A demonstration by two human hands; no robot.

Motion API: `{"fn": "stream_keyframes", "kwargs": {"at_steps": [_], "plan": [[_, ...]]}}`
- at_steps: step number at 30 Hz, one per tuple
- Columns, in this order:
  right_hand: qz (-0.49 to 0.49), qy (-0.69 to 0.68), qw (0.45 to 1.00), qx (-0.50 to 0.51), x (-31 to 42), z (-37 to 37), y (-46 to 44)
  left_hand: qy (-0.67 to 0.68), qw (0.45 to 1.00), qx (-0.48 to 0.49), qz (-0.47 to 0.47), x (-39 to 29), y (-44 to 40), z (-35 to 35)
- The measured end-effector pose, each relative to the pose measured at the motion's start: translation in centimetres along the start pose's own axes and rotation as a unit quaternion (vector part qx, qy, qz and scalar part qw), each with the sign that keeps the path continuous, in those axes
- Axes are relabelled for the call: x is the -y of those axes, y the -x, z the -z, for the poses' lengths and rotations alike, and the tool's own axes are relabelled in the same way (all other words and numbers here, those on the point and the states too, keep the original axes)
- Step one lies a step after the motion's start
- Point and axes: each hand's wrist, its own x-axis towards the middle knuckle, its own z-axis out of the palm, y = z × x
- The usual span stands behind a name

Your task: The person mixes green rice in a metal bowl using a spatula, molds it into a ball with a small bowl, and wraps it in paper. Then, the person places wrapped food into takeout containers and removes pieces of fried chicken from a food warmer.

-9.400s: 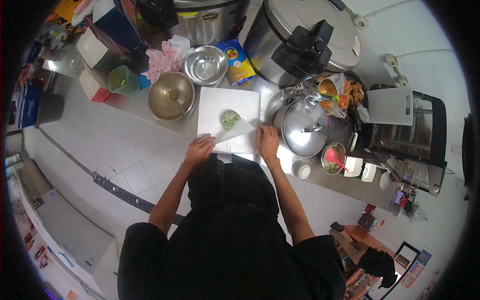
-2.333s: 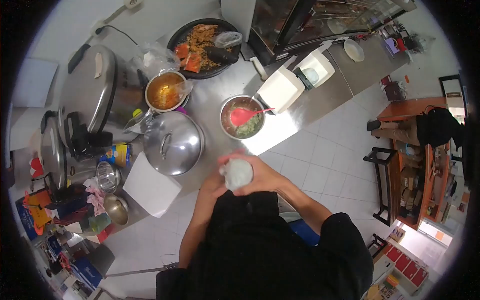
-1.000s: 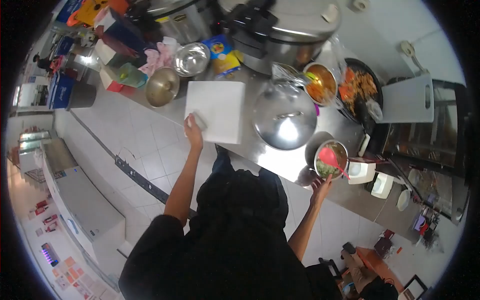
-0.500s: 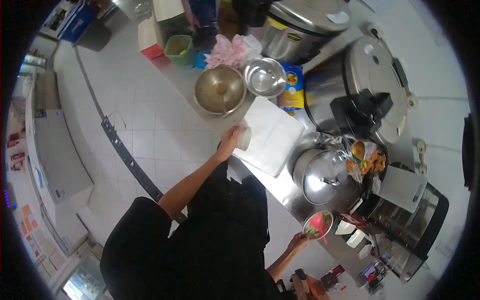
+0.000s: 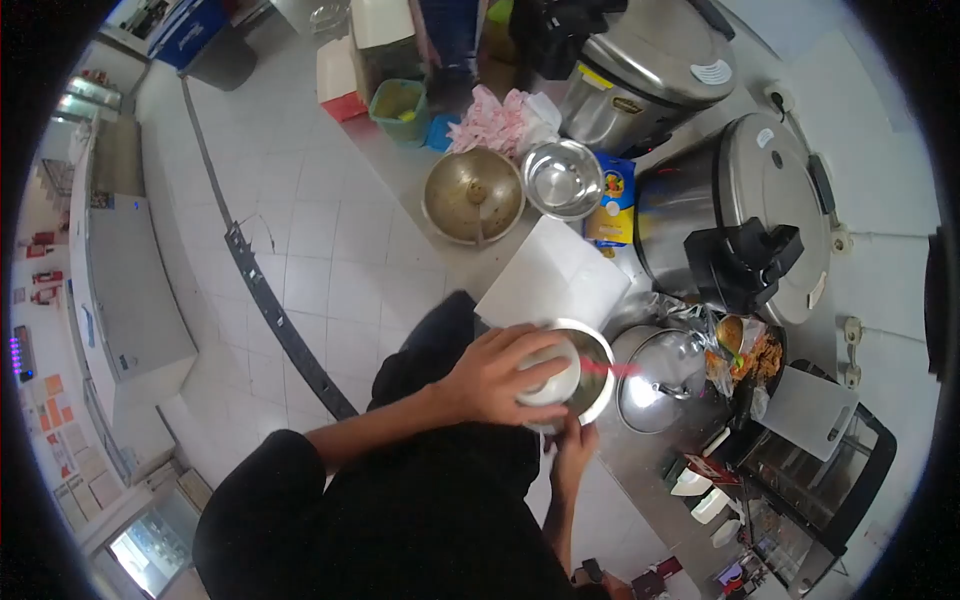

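My left hand (image 5: 505, 378) is wrapped round a small white cup (image 5: 556, 378). The cup overlaps the near side of a wider, white-rimmed bowl (image 5: 601, 398) in this view; I cannot tell whether the two touch. From below, my right hand (image 5: 572, 450) grips that bowl by its edge. A red spoon or scoop (image 5: 612, 369), smeared by motion, sticks out of the bowl towards the pot. What the bowl contains is mostly hidden behind the cup and my left fingers. A white sheet (image 5: 553, 275) lies flat on the steel counter just beyond the bowl.
A lidded steel pot (image 5: 655, 385) stands close beside the bowl. Further along the counter are a large metal mixing bowl (image 5: 450, 205), a smaller steel bowl (image 5: 562, 180) and a blue-yellow box (image 5: 612, 205). Large cookers (image 5: 735, 200) line the wall. A white cutting board (image 5: 808, 410) lies near the pot.
Both hands have come together in front of me. The bowl with the red spoon has moved inward from the far right, and the cup has moved from the sheet's edge to the bowl.
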Motion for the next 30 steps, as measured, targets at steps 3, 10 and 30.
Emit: {"fn": "stream_keyframes", "kwargs": {"at_steps": [3, 10, 30], "plan": [[-0.006, 0.047, 0.989, 0.141, 0.1, -7.0, -4.1, -0.14, 0.988, 0.07, 0.01, 2.7, 0.7, 0.9], [-0.055, 0.016, 0.967, 0.247, 2.1, -23.6, -7.3, -0.15, 0.949, -0.225, 0.16, 13.5, 4.5, 12.7], [-0.074, -0.013, 0.973, 0.219, 1.9, -41.7, -13.5, 0.165, 0.878, -0.214, 0.396, 37.0, 3.8, 19.2]]}}
